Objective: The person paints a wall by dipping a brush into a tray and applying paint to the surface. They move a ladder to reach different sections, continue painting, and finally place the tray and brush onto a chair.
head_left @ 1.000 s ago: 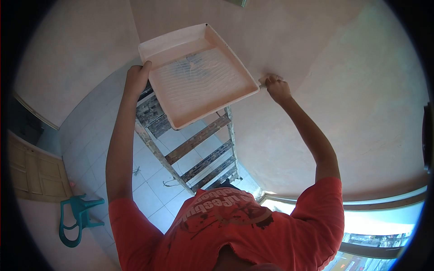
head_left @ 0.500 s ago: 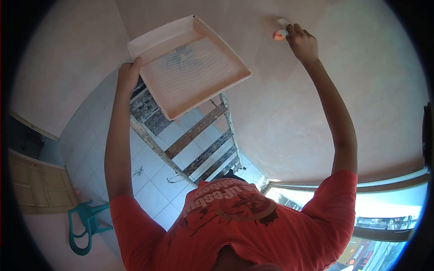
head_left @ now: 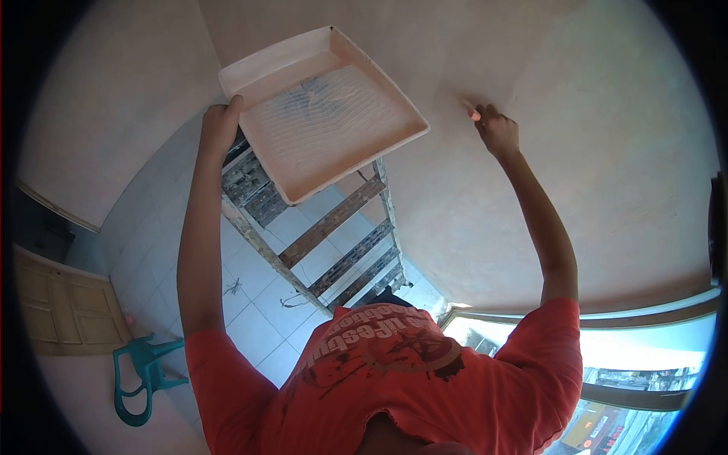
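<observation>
A pinkish paint tray (head_left: 334,152) with a ribbed floor and grey-blue smears is held tilted by its left edge in my left hand (head_left: 221,127), the thumb over the rim. My right hand (head_left: 499,133) is closed around a small tool with an orange part (head_left: 475,115), probably a brush or scraper; its working end is at the pinkish wall (head_left: 455,182) and is too small to make out clearly.
Below the tray stands a paint-spattered wooden ladder (head_left: 334,220) on a white tiled floor (head_left: 254,330). A green plastic chair (head_left: 148,371) is at the lower left, near a wooden door (head_left: 72,307). A window (head_left: 644,349) lies at the lower right.
My right hand has moved down along the wall with the tool, and the right elbow has come inward. The tray and my left hand have shifted very slightly right.
</observation>
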Demonstrator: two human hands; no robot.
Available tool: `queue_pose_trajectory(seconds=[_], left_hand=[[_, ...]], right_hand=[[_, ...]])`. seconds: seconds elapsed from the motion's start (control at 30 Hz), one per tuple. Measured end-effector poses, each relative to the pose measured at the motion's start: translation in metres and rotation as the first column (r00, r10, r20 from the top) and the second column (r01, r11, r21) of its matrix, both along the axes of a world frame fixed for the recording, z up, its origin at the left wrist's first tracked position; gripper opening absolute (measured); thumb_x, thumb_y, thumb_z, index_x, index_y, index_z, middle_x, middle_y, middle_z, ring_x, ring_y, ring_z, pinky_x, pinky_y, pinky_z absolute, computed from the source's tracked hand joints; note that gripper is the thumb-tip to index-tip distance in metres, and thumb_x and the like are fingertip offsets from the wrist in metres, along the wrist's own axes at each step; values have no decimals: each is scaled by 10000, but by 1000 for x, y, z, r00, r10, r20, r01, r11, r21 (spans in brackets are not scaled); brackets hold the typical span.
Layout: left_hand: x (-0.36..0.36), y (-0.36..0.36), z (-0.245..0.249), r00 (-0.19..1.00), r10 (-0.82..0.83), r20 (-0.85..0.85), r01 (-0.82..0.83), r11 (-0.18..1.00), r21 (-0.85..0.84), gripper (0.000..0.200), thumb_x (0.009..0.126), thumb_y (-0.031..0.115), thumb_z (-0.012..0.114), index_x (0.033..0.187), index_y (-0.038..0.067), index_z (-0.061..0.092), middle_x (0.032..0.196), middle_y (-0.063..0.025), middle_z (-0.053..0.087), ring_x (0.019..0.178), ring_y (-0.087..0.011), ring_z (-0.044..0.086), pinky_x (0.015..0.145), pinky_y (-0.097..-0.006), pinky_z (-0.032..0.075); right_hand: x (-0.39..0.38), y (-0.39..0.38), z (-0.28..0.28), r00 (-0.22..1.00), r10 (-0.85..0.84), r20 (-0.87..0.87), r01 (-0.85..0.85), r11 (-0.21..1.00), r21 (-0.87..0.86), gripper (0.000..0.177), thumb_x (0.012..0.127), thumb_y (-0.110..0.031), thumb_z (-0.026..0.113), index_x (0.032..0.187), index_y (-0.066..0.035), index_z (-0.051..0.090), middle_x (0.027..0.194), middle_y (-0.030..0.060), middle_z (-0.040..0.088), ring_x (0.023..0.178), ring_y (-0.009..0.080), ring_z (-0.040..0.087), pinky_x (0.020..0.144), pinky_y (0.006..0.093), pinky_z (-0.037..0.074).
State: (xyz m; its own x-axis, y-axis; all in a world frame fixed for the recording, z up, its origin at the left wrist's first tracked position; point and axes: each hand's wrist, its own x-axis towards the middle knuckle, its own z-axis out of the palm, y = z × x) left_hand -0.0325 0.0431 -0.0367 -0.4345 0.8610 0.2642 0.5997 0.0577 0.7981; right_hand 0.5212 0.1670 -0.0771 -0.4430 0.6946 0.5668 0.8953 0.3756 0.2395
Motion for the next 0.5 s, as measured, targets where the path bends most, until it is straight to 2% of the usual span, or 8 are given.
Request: queue_pose_trajectory(seconds=[0.07,0.13,0.23,0.33,0.4,0.43,0.47,0.5], left_hand=[[1,1,-1,1000,-3,17,3,1000,3,693,881,490,530,903,-192,653,882,-321,679,895,-353,677,826,-434,475],[0,0,0,1000,-3,25,3,1000,-7,668,896,469,532,937,-186,658,906,-293,693,904,-328,676,837,-422,472],[1,-2,0,999,-11,32,11,1000,5,658,903,460,528,942,-184,661,919,-288,697,907,-317,675,832,-419,473],[5,-4,2,998,-27,57,25,999,40,648,912,448,526,945,-185,659,920,-279,699,906,-302,671,827,-414,474],[2,-2,0,999,-18,45,17,1000,24,645,913,445,528,945,-186,657,917,-272,699,902,-295,669,827,-412,475],[-2,-1,-2,999,-5,39,5,1000,3,642,915,442,529,946,-187,656,913,-265,700,898,-288,667,826,-409,477],[-5,0,-3,999,7,36,-7,1000,12,642,915,442,529,946,-187,656,913,-265,700,898,-288,667,826,-409,477],[-6,2,-4,1000,10,23,-10,1000,7,638,916,440,530,945,-184,658,912,-255,701,896,-283,665,828,-407,478]], right_hand=[[-9,-14,36,1000,16,-21,-14,997,76,211,844,-189,700,1041,-132,650,882,49,620,706,256,689,586,387,558],[-15,-21,52,999,52,2,-50,952,303,248,828,-190,683,1062,-114,645,841,25,600,650,212,660,545,343,555],[-14,-19,18,994,46,104,-77,947,313,258,798,-165,679,1040,-77,658,841,24,590,631,190,642,540,328,548],[2,-7,-79,956,82,283,-124,984,131,234,773,-95,643,997,-36,670,895,57,606,625,198,640,556,322,552],[2,-13,-133,963,103,250,-100,995,-25,120,767,-92,653,880,-52,652,903,65,621,641,208,669,568,338,563],[0,-17,-152,984,105,144,-93,992,-89,117,774,-91,655,889,-68,656,894,61,631,641,213,680,572,357,571],[-8,-27,-152,993,29,113,-2,974,-228,100,786,-83,649,886,-81,655,864,52,632,634,225,684,573,373,576],[-10,-31,-151,996,41,84,-19,969,-248,115,790,-76,653,905,-87,649,838,53,629,640,244,684,566,382,572]])
